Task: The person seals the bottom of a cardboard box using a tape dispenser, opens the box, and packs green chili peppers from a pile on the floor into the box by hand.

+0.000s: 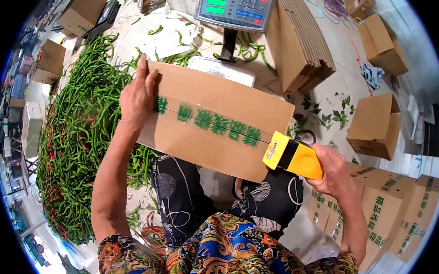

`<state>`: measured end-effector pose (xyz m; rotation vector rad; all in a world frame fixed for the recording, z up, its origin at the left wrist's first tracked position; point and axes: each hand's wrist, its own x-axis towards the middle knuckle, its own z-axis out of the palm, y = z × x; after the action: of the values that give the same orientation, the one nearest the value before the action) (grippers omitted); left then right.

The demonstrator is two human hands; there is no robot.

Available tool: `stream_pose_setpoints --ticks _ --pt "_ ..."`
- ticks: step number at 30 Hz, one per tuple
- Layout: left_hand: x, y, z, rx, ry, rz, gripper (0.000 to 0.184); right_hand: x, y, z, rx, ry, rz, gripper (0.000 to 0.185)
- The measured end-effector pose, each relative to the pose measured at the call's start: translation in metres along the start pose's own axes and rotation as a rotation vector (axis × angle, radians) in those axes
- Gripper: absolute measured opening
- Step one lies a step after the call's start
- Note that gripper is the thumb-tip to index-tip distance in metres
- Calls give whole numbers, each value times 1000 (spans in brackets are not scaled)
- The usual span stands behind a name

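A cardboard box (pixel 199 146) with green printed characters lies in front of me, its flaps meeting along a seam down the middle. My left hand (pixel 139 97) grips its left end, fingertips over the far corner. In my right hand (pixel 335 171) is a yellow tape dispenser (pixel 304 161), closed in my fingers by its back end. The dispenser's front sits at the right end of the seam, against the box edge. Whether tape is stuck down there I cannot make out.
A big heap of green chili peppers (pixel 77 145) spreads on the left. Beyond the box stands a digital scale (pixel 233 8), beside stacked flat cardboard (pixel 302 47). Printed boxes (pixel 385 208) stand at lower right, an open box (pixel 374 126) above them. Leaves litter the floor.
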<state>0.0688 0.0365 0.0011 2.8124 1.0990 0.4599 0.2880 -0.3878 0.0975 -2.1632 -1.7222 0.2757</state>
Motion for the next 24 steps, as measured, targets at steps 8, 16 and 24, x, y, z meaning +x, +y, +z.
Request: stream_pose_setpoints --ticks 8,16,24 --pt "-1 3 -3 -56 10 -57 56 -6 13 8 83 35 -22 70" --pt "-1 -1 -2 -53 74 46 52 -43 74 73 160 121 14 74" --pt "2 -4 -2 25 50 107 52 -117 111 111 71 14 282 72"
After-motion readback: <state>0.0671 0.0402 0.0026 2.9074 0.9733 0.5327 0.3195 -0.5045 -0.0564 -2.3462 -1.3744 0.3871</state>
